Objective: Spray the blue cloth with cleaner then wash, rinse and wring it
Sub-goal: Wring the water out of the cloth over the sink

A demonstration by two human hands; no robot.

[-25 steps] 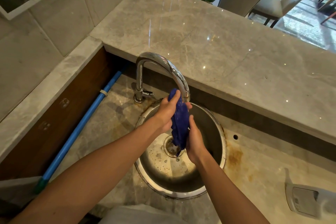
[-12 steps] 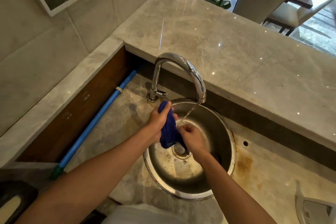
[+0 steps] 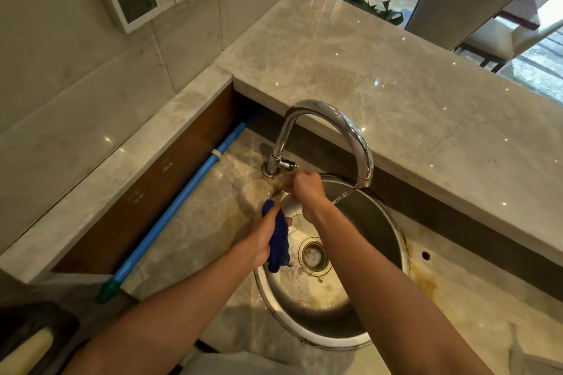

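Head view: left hand clamped on blue cloth, right hand pinching faucet lever.

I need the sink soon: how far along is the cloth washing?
Nearly done. The blue cloth hangs bunched and wet in the left hand over the sink. The right hand is at the tap handle, water running. Possibly left: shutting the tap, a final wring.

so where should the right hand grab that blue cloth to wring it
Take the dangling lower end of the bunched dark blue cloth, coming in from the right over the round steel sink. The left hand is clamped on its upper part, so the cloth hangs as a narrow rope with only the bottom free. The right hand is up by the tap handle, holding nothing that shows.
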